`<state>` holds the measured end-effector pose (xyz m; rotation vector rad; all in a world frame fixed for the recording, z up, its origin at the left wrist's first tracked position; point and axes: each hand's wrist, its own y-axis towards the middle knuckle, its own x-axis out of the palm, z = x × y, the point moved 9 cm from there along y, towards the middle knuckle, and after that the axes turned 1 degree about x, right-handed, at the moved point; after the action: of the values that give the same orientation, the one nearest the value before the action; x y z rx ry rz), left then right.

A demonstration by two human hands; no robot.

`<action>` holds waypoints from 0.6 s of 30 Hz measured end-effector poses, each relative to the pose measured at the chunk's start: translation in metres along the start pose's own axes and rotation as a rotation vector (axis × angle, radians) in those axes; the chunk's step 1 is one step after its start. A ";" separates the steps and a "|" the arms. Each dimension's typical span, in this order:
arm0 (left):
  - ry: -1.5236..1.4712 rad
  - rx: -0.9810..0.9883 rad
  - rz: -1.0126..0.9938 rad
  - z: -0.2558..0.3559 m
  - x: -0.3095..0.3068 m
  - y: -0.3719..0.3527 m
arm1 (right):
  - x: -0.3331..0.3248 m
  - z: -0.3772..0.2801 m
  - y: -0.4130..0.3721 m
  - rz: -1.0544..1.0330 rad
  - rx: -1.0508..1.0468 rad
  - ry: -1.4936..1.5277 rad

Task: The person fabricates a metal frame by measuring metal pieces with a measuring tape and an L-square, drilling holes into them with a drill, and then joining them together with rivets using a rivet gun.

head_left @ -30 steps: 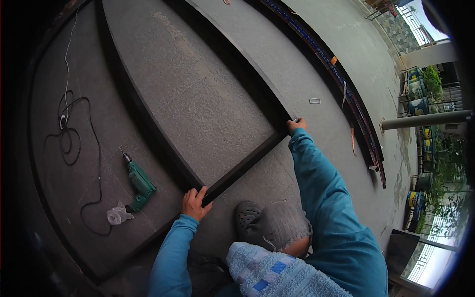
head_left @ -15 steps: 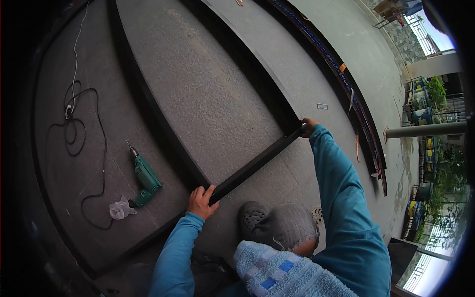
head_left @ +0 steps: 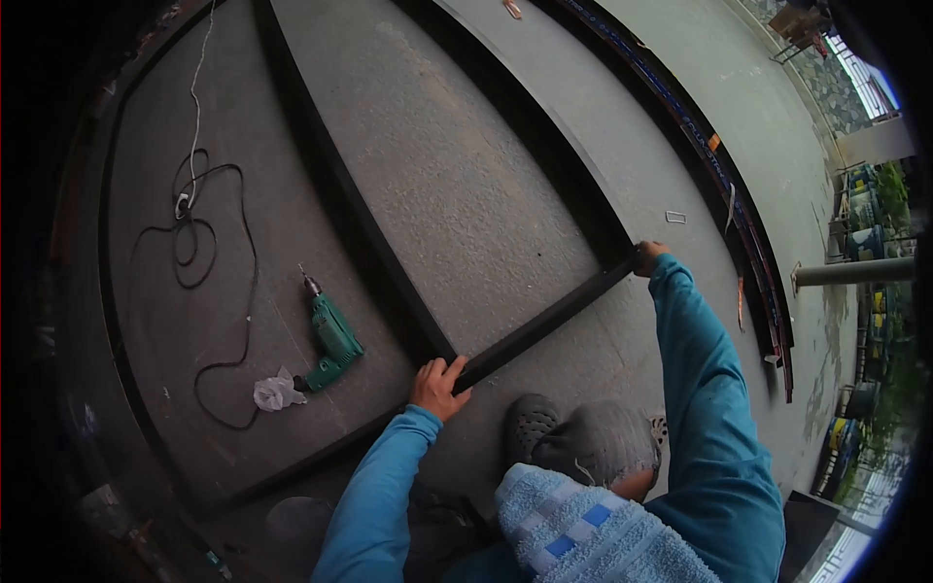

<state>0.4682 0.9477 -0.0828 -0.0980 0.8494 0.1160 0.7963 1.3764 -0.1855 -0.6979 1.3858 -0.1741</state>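
Observation:
Black metal bars form a frame on the grey floor. A short black crossbar [head_left: 549, 316] joins the ends of two long black bars [head_left: 355, 219]. My left hand [head_left: 440, 387] grips the corner at the crossbar's near left end. At its far right end, beside the other long bar [head_left: 544, 126], my right hand [head_left: 649, 257] has its fingers wrapped round the corner. A green drill [head_left: 333, 340] lies on the floor left of my left hand, with a crumpled clear plastic bag [head_left: 278, 391] by its handle.
A black cord [head_left: 255, 262] loops across the floor at left and meets a white cable [head_left: 194, 107]. A bundle of wrapped bars [head_left: 714, 160] lies at right, near a small rectangular piece [head_left: 675, 217]. A grey post [head_left: 855, 272] and potted plants are beyond.
The whole view has shifted, so the frame, drill and both hands appear farther right and the scene slightly lower. Both hands keep their places at the crossbar's ends.

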 end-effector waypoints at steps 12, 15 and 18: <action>-0.134 -0.087 -0.031 -0.008 0.005 0.001 | 0.034 0.033 0.004 -0.243 0.306 1.442; -0.158 -0.103 -0.056 -0.013 0.010 0.000 | 0.001 0.014 -0.004 -0.008 0.107 0.831; -0.170 -0.090 -0.015 -0.013 0.009 0.000 | 0.029 0.020 -0.039 0.087 0.557 1.449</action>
<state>0.4641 0.9469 -0.0985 -0.1768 0.6736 0.1469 0.8323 1.3377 -0.1884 0.0856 2.5497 -1.1035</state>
